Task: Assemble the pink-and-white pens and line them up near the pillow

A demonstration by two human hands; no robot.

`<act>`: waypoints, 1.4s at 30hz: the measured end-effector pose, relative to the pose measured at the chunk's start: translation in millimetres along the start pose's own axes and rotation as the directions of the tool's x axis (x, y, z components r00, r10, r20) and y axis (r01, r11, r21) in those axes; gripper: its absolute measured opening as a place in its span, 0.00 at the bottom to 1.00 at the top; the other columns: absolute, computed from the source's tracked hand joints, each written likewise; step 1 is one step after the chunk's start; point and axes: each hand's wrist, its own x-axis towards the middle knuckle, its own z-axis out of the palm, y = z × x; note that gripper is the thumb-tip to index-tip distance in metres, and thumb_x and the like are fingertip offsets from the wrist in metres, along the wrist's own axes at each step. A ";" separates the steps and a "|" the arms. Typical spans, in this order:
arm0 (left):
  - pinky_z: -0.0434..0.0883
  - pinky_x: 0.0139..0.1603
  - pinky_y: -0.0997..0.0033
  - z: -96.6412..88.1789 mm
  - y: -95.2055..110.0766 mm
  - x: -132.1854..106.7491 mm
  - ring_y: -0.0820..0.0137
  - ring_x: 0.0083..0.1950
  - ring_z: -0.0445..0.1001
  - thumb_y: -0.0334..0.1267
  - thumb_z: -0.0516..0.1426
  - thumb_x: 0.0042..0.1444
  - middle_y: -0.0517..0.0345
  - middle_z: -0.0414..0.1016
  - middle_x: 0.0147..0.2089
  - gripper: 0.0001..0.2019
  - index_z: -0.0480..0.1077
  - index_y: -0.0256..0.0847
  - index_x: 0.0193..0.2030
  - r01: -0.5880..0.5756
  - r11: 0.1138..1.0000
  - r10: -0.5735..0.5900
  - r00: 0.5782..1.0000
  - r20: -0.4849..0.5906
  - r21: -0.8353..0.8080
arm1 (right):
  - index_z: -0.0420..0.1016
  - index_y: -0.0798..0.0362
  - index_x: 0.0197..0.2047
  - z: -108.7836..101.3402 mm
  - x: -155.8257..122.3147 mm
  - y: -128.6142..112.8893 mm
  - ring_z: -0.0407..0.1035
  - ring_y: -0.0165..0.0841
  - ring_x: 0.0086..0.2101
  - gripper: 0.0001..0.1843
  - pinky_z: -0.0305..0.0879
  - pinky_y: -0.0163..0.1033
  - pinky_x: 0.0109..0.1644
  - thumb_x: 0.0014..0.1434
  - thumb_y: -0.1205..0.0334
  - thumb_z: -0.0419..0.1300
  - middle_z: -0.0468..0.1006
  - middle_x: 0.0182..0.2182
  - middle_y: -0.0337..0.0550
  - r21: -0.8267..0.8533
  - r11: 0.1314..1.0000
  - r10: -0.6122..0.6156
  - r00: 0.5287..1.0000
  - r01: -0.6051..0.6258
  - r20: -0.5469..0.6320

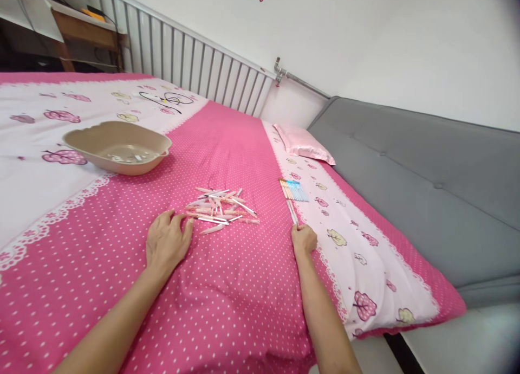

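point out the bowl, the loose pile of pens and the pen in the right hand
bowl (122, 168): head view, on its front wall
pile of pens (221, 208): head view, middle of the heap
pen (292, 211): head view, middle of its bare shaft

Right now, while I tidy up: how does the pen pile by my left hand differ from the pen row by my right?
The pile is scattered, with pens crossing at all angles; the row lies side by side, aligned. The pile looks pink and white; the row shows blue. Both lie on the bed.
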 end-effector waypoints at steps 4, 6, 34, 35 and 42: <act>0.60 0.57 0.56 -1.9 0.7 -0.2 0.55 0.54 0.65 0.47 0.43 0.58 0.39 0.69 0.52 0.24 0.72 0.33 0.46 -0.001 1.000 0.001 1.000 0.000 -0.019 | 0.78 0.52 0.35 -0.6 -1.1 -0.2 0.72 0.40 0.36 0.15 0.64 0.39 0.37 0.53 0.53 0.55 0.78 0.33 0.51 0.018 1.000 0.007 1.000 -0.007 -0.010; 0.61 0.57 0.56 -1.9 0.7 -0.3 0.55 0.54 0.65 0.47 0.43 0.58 0.40 0.69 0.52 0.24 0.72 0.33 0.46 -0.001 1.000 0.001 1.000 -0.002 -0.021 | 0.78 0.53 0.35 -0.7 -1.6 -0.7 0.72 0.40 0.36 0.14 0.64 0.39 0.37 0.53 0.53 0.56 0.78 0.33 0.52 0.029 1.000 0.012 1.000 -0.012 -0.011; 0.61 0.56 0.57 0.2 -1.8 -0.4 0.55 0.53 0.66 0.48 0.43 0.58 0.40 0.69 0.51 0.24 0.72 0.33 0.46 -0.015 1.000 0.015 1.000 -0.001 -0.008 | 0.80 0.51 0.40 7.5 14.8 13.3 0.73 0.37 0.36 0.15 0.63 0.34 0.36 0.54 0.60 0.55 0.80 0.37 0.48 0.146 0.987 0.054 0.997 -0.063 0.059; 0.61 0.57 0.58 0.2 -1.9 -0.5 0.55 0.53 0.66 0.48 0.43 0.58 0.40 0.69 0.51 0.24 0.72 0.33 0.46 -0.016 1.000 0.016 1.000 0.001 -0.004 | 0.80 0.51 0.40 7.6 14.4 12.9 0.73 0.37 0.36 0.14 0.63 0.35 0.35 0.54 0.60 0.55 0.80 0.37 0.49 0.144 0.987 0.058 0.997 -0.065 0.054; 0.61 0.57 0.59 -0.1 -1.6 -0.6 0.56 0.53 0.66 0.48 0.43 0.58 0.41 0.69 0.51 0.24 0.72 0.33 0.47 -0.012 1.000 0.012 1.000 -0.002 0.010 | 0.80 0.54 0.39 8.0 13.6 12.4 0.73 0.38 0.37 0.14 0.63 0.36 0.36 0.55 0.60 0.54 0.80 0.37 0.53 0.144 0.988 0.055 0.998 -0.057 0.021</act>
